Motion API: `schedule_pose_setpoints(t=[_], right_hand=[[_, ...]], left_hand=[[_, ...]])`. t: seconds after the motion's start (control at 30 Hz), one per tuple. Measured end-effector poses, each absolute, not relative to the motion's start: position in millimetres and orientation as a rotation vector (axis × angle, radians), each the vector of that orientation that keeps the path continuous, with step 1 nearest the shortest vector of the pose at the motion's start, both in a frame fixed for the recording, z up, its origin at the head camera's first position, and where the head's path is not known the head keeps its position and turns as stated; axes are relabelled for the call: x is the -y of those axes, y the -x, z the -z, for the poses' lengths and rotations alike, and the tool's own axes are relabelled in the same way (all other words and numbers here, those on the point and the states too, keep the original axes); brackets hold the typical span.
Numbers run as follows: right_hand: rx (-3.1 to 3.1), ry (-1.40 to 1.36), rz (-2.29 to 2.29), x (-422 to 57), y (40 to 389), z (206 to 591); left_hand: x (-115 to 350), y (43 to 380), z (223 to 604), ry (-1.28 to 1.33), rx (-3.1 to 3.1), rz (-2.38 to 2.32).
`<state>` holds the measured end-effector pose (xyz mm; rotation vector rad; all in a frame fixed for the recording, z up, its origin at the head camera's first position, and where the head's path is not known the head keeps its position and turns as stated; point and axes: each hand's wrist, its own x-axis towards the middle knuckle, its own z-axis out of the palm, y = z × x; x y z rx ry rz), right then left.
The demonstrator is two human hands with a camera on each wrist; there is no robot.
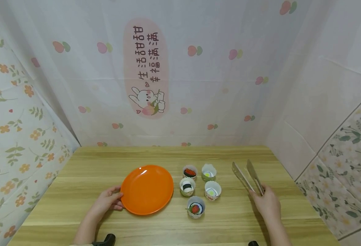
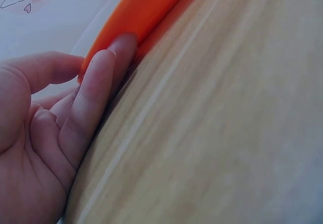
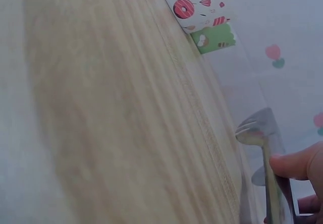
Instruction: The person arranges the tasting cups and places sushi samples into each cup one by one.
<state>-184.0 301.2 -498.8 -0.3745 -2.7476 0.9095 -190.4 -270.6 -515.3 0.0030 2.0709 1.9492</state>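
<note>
At the left of the table, my left hand [image 1: 106, 201] pinches the near-left rim of a round orange plate [image 1: 147, 190]. The left wrist view shows the thumb at the rim and the fingers beneath the plate [image 2: 139, 12]. On the other side, my right hand [image 1: 268, 202] holds metal tongs [image 1: 253, 172], their arms spread and pointing away from me. Nothing sits between the tips. Between plate and tongs stand several paper cups holding toy-like sushi: one with a red topping [image 1: 189, 172], a white piece with a black band [image 1: 187, 186], and a round roll [image 1: 196, 208].
Two further cups, a green one [image 1: 209, 173] and a patterned one [image 1: 212, 192], each hold a white piece with a yellow-green centre. All stand on a wood-grain table [image 1: 156, 230]. Printed curtains [image 1: 223, 89] hang behind the table and on both sides.
</note>
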Motion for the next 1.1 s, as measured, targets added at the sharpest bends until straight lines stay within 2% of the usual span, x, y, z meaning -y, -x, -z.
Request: schedule_pose_setpoints(t=[1.1], right_hand=[[2.915,0.261,-0.786,-300,180,485]], left_hand=[[274,189,507,-0.065,-1.979,-1.937]])
